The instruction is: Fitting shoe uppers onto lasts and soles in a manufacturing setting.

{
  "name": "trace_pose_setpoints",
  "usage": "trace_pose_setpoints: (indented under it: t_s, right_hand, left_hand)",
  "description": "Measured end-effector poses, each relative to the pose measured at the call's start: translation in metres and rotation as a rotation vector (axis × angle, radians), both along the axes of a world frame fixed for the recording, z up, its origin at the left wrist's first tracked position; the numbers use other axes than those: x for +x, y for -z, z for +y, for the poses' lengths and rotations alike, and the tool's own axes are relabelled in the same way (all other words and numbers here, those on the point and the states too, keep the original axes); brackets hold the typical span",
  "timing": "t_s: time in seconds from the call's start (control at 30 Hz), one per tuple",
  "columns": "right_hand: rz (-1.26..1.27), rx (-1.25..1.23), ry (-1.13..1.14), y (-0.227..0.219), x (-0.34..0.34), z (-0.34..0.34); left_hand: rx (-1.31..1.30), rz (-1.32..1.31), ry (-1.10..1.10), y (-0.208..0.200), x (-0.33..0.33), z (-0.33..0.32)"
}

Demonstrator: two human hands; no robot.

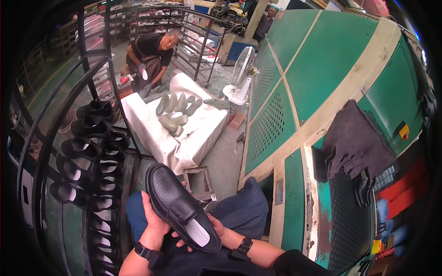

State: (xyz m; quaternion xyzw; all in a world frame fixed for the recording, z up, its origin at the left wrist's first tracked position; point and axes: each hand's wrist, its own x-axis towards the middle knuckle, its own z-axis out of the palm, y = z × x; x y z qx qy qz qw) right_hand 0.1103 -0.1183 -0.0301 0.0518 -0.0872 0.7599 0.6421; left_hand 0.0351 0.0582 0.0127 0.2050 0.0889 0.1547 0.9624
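A black slip-on shoe [174, 195] with a perforated upper and a pale insole lies across both my hands above my lap. Its toe points away and to the left, its heel toward me on the right. My left hand [154, 220] is closed around the shoe's left side, with some fingertips showing beneath the heel end. Closed on the heel's right side is my right hand [218, 227], its fingers partly hidden by the shoe. Each wrist wears a dark band.
On my left stands a metal rack [40, 152] filled with black shoes [80, 148]. Ahead, a white cloth-covered surface [202, 131] bears greenish shoe lasts [170, 103]. A green machine [317, 55] rises at right, near a white fan [241, 69]. A co-worker [154, 50] bends at the back.
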Motion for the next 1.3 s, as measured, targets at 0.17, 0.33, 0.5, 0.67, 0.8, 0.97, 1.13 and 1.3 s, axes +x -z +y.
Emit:
trace_pose_setpoints:
  t_s: [0.17, 0.33, 0.5, 0.67, 0.8, 0.97, 1.13, 1.3]
  right_hand:
    - [-0.063, 0.043, 0.052, 0.006, 0.006, 0.007]
    - [-0.344, -0.25, 0.245, 0.02, 0.015, 0.001]
    - [-0.416, -0.455, 0.516, 0.041, 0.023, 0.003]
    - [-0.485, -0.54, 0.603, 0.042, 0.024, 0.005]
    - [-0.58, -0.537, 0.649, 0.038, 0.022, 0.007]
    - [-0.529, -0.554, 0.622, 0.045, 0.025, -0.002]
    - [-0.572, -0.572, 0.602, 0.056, 0.029, -0.003]
    - [-0.562, -0.56, 0.597, 0.051, 0.03, -0.004]
  left_hand:
    - [0.231, 0.168, -0.065, 0.023, 0.003, 0.018]
    - [0.626, 0.441, -0.441, 0.007, -0.003, 0.013]
    - [1.513, 0.245, -0.509, -0.005, -0.02, 0.02]
    - [1.887, 0.1, -0.13, -0.027, -0.018, 0.0]
    - [2.011, 0.056, 0.183, -0.019, -0.017, -0.008]
    - [1.963, -0.018, 0.297, -0.016, -0.016, -0.008]
    - [1.999, -0.129, 0.347, -0.014, -0.013, -0.006]
    - [1.994, -0.127, 0.299, -0.017, -0.011, -0.007]
